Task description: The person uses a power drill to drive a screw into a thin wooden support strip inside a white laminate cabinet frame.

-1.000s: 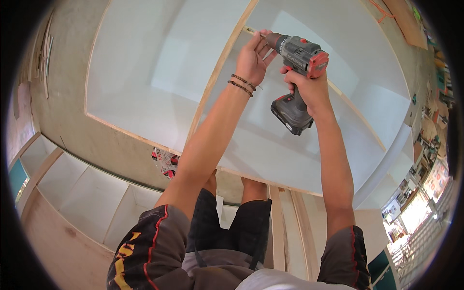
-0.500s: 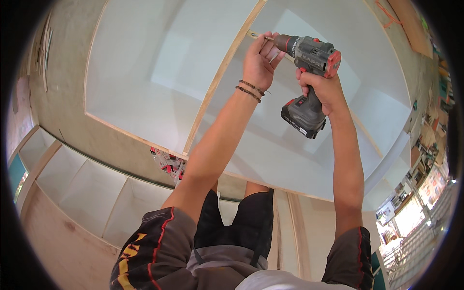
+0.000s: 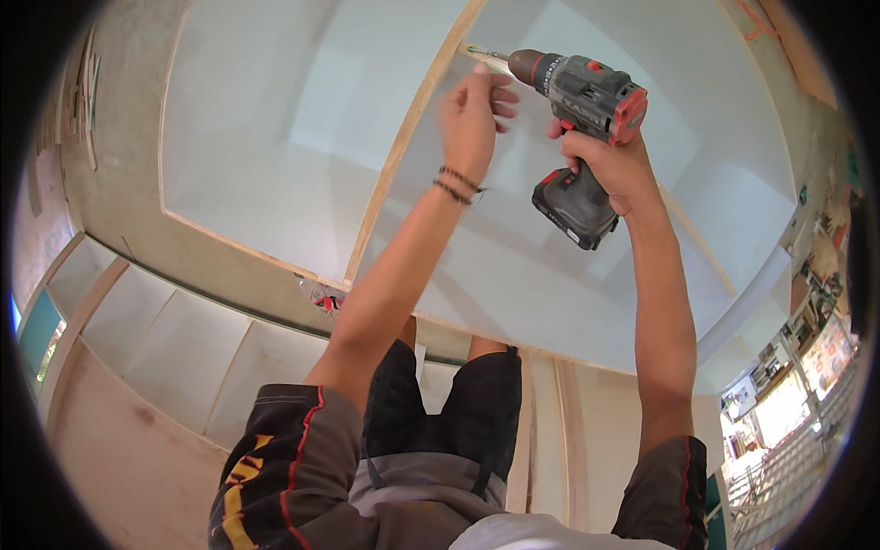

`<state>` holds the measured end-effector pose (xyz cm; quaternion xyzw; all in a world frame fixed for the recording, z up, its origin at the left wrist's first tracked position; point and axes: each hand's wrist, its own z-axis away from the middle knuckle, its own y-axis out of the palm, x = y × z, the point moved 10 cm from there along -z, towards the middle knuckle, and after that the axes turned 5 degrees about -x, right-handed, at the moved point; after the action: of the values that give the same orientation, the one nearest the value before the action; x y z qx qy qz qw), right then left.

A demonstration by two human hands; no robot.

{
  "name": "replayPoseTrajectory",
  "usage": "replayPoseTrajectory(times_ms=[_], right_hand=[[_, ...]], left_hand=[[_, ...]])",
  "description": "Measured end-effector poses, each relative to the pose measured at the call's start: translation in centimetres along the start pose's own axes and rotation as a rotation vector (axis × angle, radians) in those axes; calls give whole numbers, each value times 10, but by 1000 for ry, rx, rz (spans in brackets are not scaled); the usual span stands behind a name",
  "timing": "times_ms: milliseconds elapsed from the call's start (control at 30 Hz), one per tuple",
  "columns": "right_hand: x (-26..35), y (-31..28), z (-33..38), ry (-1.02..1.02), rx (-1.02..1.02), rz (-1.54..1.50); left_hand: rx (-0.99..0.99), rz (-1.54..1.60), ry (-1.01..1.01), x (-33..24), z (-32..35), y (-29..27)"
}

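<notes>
Looks to be at a drilling or screw-driving step, aiming the drill (image 3: 582, 92) leftward over the cabinet (image 3: 275, 137), with its bit (image 3: 497, 55) reaching toward the end of the pale rail (image 3: 701, 240), just beside the divider (image 3: 403, 151). Cannot tell seated from merely near at the bit's tip, nor turning from stopped. Seems to call next for a true line from bit to rail, steady pressure from behind, and the left grip (image 3: 469, 115) well clear of the chuck (image 3: 528, 68) at any pull of the red trigger (image 3: 566, 125). Wraps the right grip (image 3: 612, 168) snugly around the drill, closed on it, with a finger close to the trigger. Carries the drill in the air above the cabinet. Holds the left grip about half uncurled, blurred, just below the bit and left of the chuck, with nothing visible inside it. Cannot tell touching from apart between its fingertips and the rail.
</notes>
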<state>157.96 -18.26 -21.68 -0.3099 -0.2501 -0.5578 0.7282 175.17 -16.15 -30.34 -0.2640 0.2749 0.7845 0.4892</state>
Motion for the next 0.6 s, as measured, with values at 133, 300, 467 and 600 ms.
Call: replayPoseTrajectory(times_ms=[133,300,467,600], right_hand=[[-9,-3,-11,17,24,65],[8,6,-2,-5,63,88],[-3,6,-12,2,78,130],[9,8,-13,-43,111,152]], left_hand=[[-364,-959,950,-85,31,-42],[-503,-1266,1088,-87,13,-31],[-460,-1268,348,-60,-20,-35],[-644,-1312,424,-70,-20,-29]])
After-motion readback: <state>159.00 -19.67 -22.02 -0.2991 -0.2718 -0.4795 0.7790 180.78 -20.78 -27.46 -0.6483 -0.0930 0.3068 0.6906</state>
